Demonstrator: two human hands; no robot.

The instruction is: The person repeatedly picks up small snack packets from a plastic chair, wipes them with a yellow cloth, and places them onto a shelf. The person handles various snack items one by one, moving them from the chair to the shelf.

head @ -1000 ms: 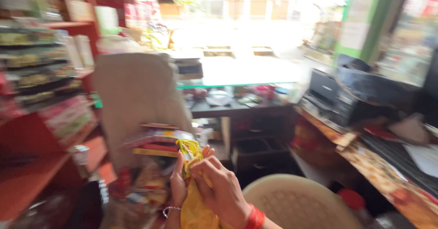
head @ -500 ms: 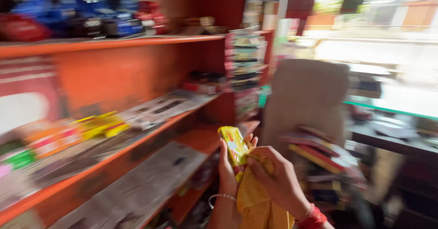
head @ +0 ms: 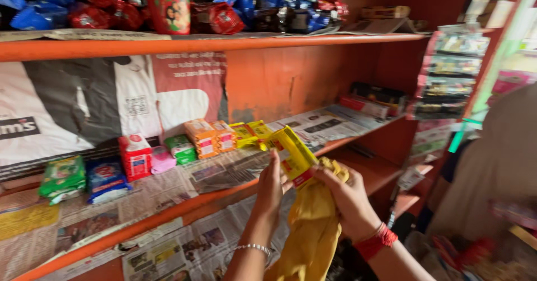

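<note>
Keep the flat, glossy yellow packet (head: 293, 152) pinched firmly in front of the newspaper-lined orange shelf (head: 168, 216), your left hand (head: 269, 187) clenched on its lower edge and your right hand (head: 348, 200) grasping both it and the soft, crumpled yellow cloth (head: 310, 230) hanging below, steadying the slick wrapper against slipping.

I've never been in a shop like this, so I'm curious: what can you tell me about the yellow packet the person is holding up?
The yellow packet is a flat, slim rectangular pack, glossy like printed card or foil, with a red patch at its lower end. It is tilted, upper end toward the shelf. The left hand touches its left edge, the right hand grips its lower end together with a yellow cloth hanging below. It is held in front of the orange shelf, near similar packets.
</note>
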